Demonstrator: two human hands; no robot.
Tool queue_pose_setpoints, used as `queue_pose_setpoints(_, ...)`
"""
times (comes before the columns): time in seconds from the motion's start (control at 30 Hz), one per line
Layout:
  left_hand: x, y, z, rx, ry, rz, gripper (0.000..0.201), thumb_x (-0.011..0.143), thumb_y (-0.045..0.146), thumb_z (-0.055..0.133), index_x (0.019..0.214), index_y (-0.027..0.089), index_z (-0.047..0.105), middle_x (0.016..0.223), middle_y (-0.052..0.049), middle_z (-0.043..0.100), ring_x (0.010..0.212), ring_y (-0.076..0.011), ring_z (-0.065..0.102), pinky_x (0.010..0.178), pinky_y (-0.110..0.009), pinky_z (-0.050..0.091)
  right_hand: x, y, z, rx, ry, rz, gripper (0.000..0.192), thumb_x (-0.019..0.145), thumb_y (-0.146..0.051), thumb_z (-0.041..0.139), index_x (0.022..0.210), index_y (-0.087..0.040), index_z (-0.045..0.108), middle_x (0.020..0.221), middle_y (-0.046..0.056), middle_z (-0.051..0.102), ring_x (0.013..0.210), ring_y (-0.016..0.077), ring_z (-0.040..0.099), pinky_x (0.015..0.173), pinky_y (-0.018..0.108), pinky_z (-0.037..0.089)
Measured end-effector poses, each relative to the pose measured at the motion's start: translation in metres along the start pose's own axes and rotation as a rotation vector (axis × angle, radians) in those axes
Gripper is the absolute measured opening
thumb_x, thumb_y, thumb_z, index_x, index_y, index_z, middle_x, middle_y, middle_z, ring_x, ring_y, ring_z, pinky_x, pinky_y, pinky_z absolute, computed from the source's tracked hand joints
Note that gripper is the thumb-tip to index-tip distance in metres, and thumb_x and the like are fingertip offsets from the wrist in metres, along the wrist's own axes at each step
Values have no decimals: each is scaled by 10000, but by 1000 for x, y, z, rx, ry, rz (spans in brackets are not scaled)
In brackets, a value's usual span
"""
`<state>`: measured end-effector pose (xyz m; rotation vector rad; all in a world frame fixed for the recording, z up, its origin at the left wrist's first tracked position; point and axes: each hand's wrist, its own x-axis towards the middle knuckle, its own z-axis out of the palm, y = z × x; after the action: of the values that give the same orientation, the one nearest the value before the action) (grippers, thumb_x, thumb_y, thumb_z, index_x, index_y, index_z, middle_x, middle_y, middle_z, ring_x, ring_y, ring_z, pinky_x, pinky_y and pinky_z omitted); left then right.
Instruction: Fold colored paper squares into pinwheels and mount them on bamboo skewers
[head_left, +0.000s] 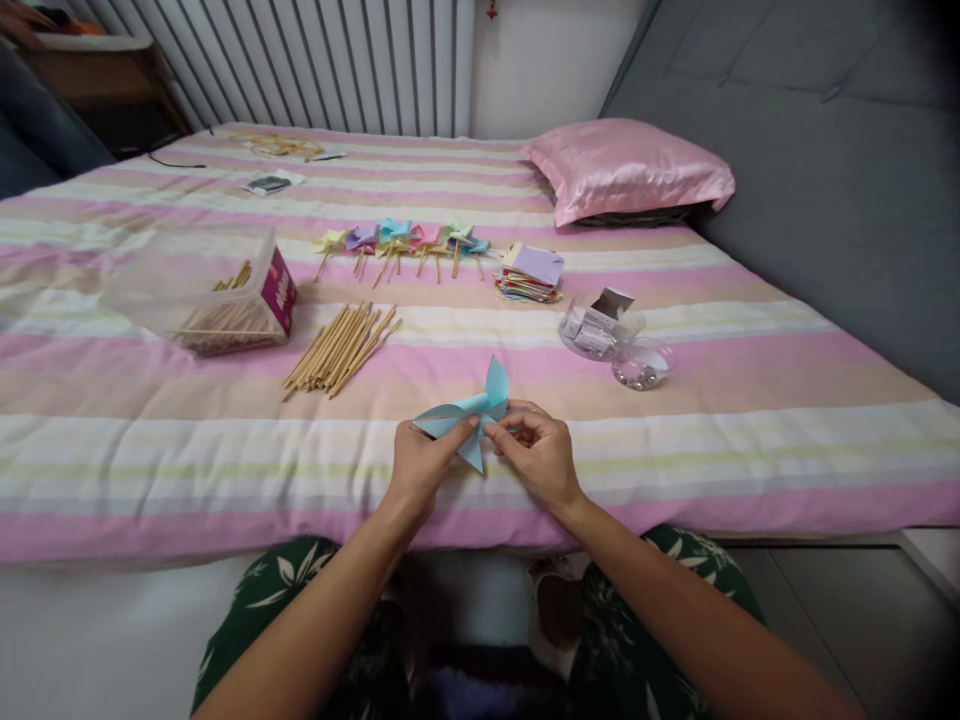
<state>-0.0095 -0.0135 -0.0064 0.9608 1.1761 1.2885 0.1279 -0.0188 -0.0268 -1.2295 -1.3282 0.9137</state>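
A light blue paper pinwheel (495, 385), its points folded toward the middle, is held between my two hands just above the near side of the bed. My left hand (424, 455) grips it from the left, thumb pressed near the centre. From the right, my right hand (541, 450) pinches it close to the centre, with its other fingers curled behind the paper. No stick shows on this pinwheel. Whether a small pin sits between the fingertips I cannot tell.
Beyond my hands lie loose wooden sticks (341, 350), a clear plastic box (187, 270) of sticks, several finished pinwheels (397, 235) and a stack of coloured paper (531, 268). Small clear tubs (643, 365) stand at right, a pink pillow (630, 170) behind them.
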Motion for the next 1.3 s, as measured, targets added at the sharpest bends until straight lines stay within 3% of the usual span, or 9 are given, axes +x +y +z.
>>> queue_pose_setpoints(0.13, 0, -1, 0, -111, -3, -89, 139, 607, 252, 752, 654, 155, 663, 594, 35, 626, 555, -102, 528, 563, -216, 398, -3, -2, 2, 58, 38, 1, 231, 691, -353, 704, 725, -183, 552, 1013, 67, 621, 623, 110, 591, 514, 236, 473)
queue_pose_setpoints(0.27, -1, 1, 1, -157, 4, -150, 158, 606, 255, 755, 689, 154, 666, 600, 35, 623, 555, -97, 523, 555, -210, 386, -3, -4, 2, 168, 131, -5, 458, 626, -311, 760, 908, -236, 407, 998, 28, 598, 671, 114, 590, 556, 232, 460)
queue_pose_setpoints(0.33, -1, 2, 1, -154, 15, -157, 159, 603, 256, 758, 681, 153, 664, 580, 42, 608, 536, -89, 506, 546, -206, 378, -3, -3, 3, 235, 100, 35, 536, 623, -310, 762, 1003, -248, 390, 970, 18, 589, 695, 127, 595, 595, 250, 475)
queue_pose_setpoints(0.47, -2, -1, 2, -139, 17, -145, 157, 607, 259, 759, 675, 152, 666, 597, 32, 623, 560, -98, 523, 566, -212, 390, -2, -1, 5, 456, -14, 196, 599, 637, -303, 751, 1121, -258, 401, 912, 4, 586, 735, 151, 613, 676, 289, 500)
queue_pose_setpoints(0.8, -9, -5, 9, -91, -63, -117, 139, 632, 262, 742, 718, 160, 705, 686, -1, 683, 646, -140, 582, 643, -245, 434, -2, 1, 7, 496, 48, 308, 461, 616, -274, 752, 1025, -247, 541, 839, -11, 607, 744, 146, 591, 707, 287, 487)
queue_pose_setpoints(0.93, -7, 3, 2, -72, -135, -189, 164, 619, 264, 750, 736, 158, 705, 701, -4, 682, 645, -133, 569, 636, -235, 428, 5, -4, -1, 576, -39, 394, 441, 604, -244, 752, 1000, -229, 557, 806, -16, 613, 689, 133, 580, 638, 264, 473)
queue_pose_setpoints(1.03, -1, 16, -9, -34, -241, -285, 191, 653, 315, 707, 749, 149, 708, 642, -5, 653, 594, -121, 536, 576, -221, 395, 11, -8, -13, 581, -201, 513, 430, 584, -228, 760, 970, -192, 576, 802, -2, 623, 662, 128, 580, 573, 238, 456)
queue_pose_setpoints(1.13, 4, 26, -20, 10, -318, -361, 287, 697, 366, 635, 856, 142, 718, 711, -44, 677, 647, -148, 564, 582, -231, 388, 14, -10, -23, 536, -336, 585, 463, 565, -205, 765, 989, -174, 581, 821, 18, 644, 661, 138, 595, 551, 234, 460)
queue_pose_setpoints(1.3, 1, 24, -19, 153, -407, -406, 198, 630, 340, 696, 601, 146, 668, 468, 20, 523, 411, -81, 382, 425, -220, 215, 11, -10, -24, 435, -411, 529, 494, 549, -198, 772, 1006, -190, 585, 820, 10, 654, 697, 150, 620, 636, 270, 491)
